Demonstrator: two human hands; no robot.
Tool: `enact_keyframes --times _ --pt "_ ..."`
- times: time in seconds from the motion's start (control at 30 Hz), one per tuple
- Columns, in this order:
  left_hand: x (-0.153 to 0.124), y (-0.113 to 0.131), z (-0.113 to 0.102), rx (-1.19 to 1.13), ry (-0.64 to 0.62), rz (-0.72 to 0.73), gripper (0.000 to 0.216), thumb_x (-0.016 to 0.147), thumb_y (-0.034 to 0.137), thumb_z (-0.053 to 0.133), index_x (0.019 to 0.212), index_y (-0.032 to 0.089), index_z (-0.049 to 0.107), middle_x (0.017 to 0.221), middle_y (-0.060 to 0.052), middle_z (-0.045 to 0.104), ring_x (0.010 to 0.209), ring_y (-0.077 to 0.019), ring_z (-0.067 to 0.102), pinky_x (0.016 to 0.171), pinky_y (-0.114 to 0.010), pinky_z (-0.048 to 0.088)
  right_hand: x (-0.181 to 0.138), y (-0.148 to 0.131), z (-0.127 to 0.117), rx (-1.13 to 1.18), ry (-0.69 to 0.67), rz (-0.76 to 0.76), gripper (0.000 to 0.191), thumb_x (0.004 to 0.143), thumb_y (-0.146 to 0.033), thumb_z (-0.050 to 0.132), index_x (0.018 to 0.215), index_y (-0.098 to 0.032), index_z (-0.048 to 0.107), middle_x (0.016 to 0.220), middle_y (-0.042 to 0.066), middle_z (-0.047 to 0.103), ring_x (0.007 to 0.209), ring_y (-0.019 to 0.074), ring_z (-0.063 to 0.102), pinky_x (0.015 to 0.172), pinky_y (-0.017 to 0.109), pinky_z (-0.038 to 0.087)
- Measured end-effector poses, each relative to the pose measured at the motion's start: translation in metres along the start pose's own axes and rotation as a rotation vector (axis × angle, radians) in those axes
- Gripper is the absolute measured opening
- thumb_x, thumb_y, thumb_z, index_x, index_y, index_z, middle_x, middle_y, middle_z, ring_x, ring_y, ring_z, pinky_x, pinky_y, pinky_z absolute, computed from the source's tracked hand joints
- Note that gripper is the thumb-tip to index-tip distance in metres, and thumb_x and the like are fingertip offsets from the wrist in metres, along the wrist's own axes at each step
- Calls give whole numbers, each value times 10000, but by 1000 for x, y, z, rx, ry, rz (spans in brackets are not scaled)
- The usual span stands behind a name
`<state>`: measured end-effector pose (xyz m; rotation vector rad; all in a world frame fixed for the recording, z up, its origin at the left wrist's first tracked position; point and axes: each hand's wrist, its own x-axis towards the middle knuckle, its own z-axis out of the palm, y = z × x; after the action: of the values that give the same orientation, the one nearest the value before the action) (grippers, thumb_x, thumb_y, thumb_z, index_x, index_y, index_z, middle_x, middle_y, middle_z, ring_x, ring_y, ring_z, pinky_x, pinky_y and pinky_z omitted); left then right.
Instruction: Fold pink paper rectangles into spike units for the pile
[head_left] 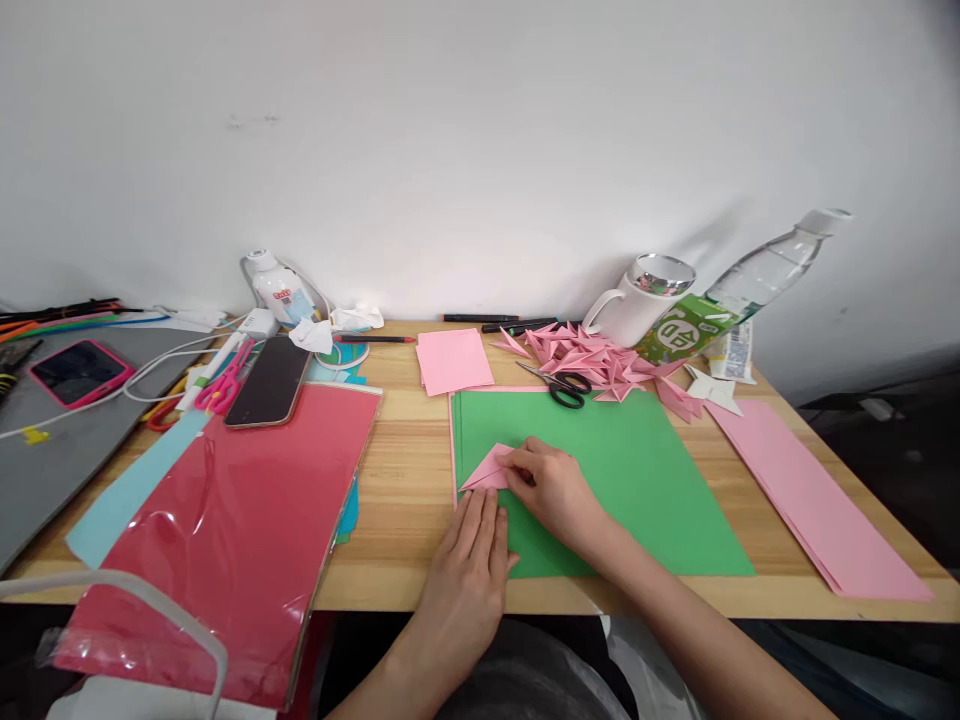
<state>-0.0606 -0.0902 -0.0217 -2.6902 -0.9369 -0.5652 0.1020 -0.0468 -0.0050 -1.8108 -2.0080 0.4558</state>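
While the folded pink paper (487, 466) lies on the near left part of the green sheets (637, 470), both hands are in contact with it. The left hand (469, 565) is laid flat, grasping nothing, its fingertips on the near edge of the fold. The right hand (559, 490) appears to pinch the right end between thumb and forefinger; the exact grip is partly hidden by the fingers.

Principal risk: a crooked crease, should the left fingertips slip or the right hand pull while the layers are misaligned. Secondary risk: the green sheets form a loose stack, so sideways pressure could shift them and carry the paper along.

The black scissors (568, 390) rest at the far edge of the green sheets, beside the heap of pink folded pieces (581, 350); a careless right-hand sweep could catch either. The white mug (645, 305) stands just behind that heap on the desk (405, 440). If knocked, it could crush pieces; whether it holds liquid cannot be determined.
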Motion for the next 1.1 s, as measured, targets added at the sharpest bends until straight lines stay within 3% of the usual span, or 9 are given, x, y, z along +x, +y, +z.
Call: enact_keyframes --times 0.33,0.57,0.8,0.93,1.1 --pt "-2 3 5 78 12 -64 364 905 273 448 1113 -12 538 1173 -236 593 1151 -326 525 928 -431 484 -1 7 5 22 27 -60 198 838 -177 491 760 -164 672 652 14 512 539 104 499 538 198 369" --pt "-7 -1 6 -10 -34 -91 392 921 259 397 1207 4 478 1257 -217 538 1213 -301 468 949 -430 481 -1 9 7 17 39 -74 184 828 -159 498 787 -164 677 679 24 539 562 109 521 548 200 372" --pt "-17 -4 0 -91 0 -94 454 888 130 443 1316 5 359 1287 -215 511 1291 -291 348 990 -429 461 -1 8 6 18 45 -77 212 842 -175 481 752 -171 673 668 23 544 546 104 516 532 200 362" --pt "-18 -3 -1 -45 28 -73 412 880 139 470 1258 -21 423 1240 -234 545 1275 -311 365 970 -426 479 -1 7 6 9 57 -81 183 824 -161 507 773 -165 682 662 22 541 545 108 515 534 200 371" --pt "-15 -2 -4 3 -42 -8 367 883 147 469 1211 -17 476 1261 -235 526 1251 -326 393 962 -416 484 -1 8 5 6 58 -104 171 808 -137 516 798 -160 686 665 23 545 548 107 514 536 196 375"
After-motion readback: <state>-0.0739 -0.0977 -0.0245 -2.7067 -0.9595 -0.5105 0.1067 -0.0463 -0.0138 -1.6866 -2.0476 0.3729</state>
